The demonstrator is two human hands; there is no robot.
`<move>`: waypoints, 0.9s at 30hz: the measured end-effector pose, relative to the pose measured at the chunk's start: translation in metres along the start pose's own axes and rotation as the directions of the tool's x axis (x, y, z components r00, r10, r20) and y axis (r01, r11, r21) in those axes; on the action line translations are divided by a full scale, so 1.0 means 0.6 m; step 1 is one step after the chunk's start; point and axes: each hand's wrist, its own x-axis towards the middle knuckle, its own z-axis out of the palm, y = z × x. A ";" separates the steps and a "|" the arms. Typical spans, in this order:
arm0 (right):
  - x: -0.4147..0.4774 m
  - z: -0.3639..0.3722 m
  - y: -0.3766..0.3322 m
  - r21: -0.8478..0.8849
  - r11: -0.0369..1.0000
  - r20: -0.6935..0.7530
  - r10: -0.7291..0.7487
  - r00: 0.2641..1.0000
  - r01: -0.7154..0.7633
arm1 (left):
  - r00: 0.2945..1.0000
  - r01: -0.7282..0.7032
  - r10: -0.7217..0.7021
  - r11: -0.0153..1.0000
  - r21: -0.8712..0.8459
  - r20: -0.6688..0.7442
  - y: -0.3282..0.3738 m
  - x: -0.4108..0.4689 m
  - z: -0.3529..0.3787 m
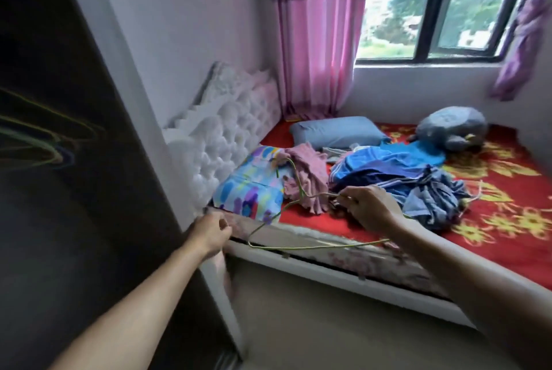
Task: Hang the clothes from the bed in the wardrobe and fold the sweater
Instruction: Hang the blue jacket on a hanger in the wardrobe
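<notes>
A pile of clothes lies on the bed's red flowered cover [493, 220]: a pink knitted garment [304, 172], blue striped clothes [385, 166] and a grey-blue garment [436, 199]. My right hand [370, 208] hovers over the bed's near edge, pinching a thin green wire hanger [298, 247] by its shoulder. The hanger's hook points up toward the pink garment. My left hand [209, 233] is closed by the bed's corner, next to the dark wardrobe [59, 160]; what it grips is blurred.
A colourful pillow [254, 187] and a blue pillow [337, 132] lie by the white tufted headboard [227, 133]. A grey plush toy [451, 127] sits under the window. Pink curtains [316, 40] hang in the corner. Bare floor lies below the bed frame.
</notes>
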 end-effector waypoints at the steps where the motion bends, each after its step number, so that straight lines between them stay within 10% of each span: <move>1: -0.007 -0.017 0.047 -0.018 0.999 -0.018 0.030 0.999 -0.030 | 0.999 -0.023 0.023 1.000 -0.005 0.033 0.042 0.012 0.027; 27: 0.131 -0.151 0.793 0.030 0.664 -0.181 0.738 0.650 -0.747 | 0.792 -0.472 0.455 0.879 -0.065 0.407 0.799 0.514 0.497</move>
